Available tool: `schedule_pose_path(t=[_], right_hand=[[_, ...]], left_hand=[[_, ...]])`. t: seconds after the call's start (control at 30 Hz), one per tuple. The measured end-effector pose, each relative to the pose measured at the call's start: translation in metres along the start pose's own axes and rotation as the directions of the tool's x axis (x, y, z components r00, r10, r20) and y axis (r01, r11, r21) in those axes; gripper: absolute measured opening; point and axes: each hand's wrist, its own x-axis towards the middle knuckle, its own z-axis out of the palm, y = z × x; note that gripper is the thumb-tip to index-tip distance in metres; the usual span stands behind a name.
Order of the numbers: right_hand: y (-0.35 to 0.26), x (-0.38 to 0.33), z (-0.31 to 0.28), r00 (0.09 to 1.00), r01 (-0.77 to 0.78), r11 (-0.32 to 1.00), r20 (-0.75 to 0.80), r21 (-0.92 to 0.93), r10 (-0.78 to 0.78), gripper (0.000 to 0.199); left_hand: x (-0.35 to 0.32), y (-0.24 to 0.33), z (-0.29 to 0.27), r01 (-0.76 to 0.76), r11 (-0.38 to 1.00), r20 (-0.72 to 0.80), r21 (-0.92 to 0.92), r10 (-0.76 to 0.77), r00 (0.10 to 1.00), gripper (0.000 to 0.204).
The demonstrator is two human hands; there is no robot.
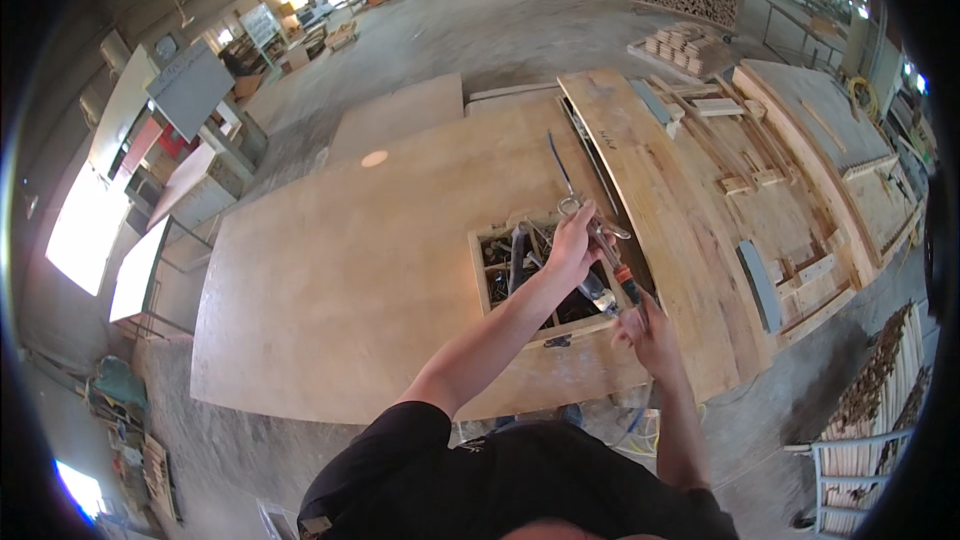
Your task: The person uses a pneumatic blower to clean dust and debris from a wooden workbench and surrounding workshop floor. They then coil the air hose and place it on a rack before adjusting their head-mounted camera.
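Above an open wooden box of tools (480, 275), both hands meet on one tool. My right hand (648, 335) is closed on the tool with an orange-and-black handle (626, 280), which looks like a screwdriver. Higher up, my left hand (573, 242) is closed around metal parts by the tool's far end; exactly what its fingers hold is partly hidden. A metal ring (569, 205) shows just beyond the left fingers, and a thin dark-blue strip (559, 160) lies past it. Inside the box are dark hand tools, among them a grey cylindrical one (518, 258).
The box is set into a broad wooden tabletop (330, 270). A long plank (670, 210) runs along its right side, with wooden frames (790, 190) beyond. A grey block (759, 285) lies right of the plank. A rack of wood strips (865, 440) stands lower right.
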Motion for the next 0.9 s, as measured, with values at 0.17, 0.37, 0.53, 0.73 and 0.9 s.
schedule_pose_path(t=[0.17,0.37,0.53,0.73,0.9], right_hand=[[0.039,0.1,0.006,0.975,0.21,0.947,-0.012,-0.242,-0.22,0.033],[0.056,0.184,0.034,0.878,0.437,0.773,0.03,-0.46,-0.478,0.026],[-0.014,0.114,0.071,0.925,0.273,0.957,0.299,-0.101,-0.232,0.035],[-0.007,0.078,0.084,0.683,0.247,0.916,0.614,0.315,-0.396,0.048],[0.064,0.188,-0.044,0.907,0.421,0.613,0.297,-0.669,-0.299,0.039]], left_hand=[[0.008,0.012,-0.017,-0.138,0.919,-0.177,0.368,0.215,0.96,0.043],[-0.1,0.02,-0.132,-0.125,0.915,-0.176,0.383,0.205,0.963,0.046],[-0.088,0.047,-0.116,-0.334,0.917,-0.237,0.216,0.381,0.894,0.059],[-0.066,0.089,-0.061,-0.483,0.866,0.179,-0.128,0.499,0.848,0.049],[-0.134,0.065,0.026,-0.247,0.754,0.359,0.608,0.016,0.933,0.035]])
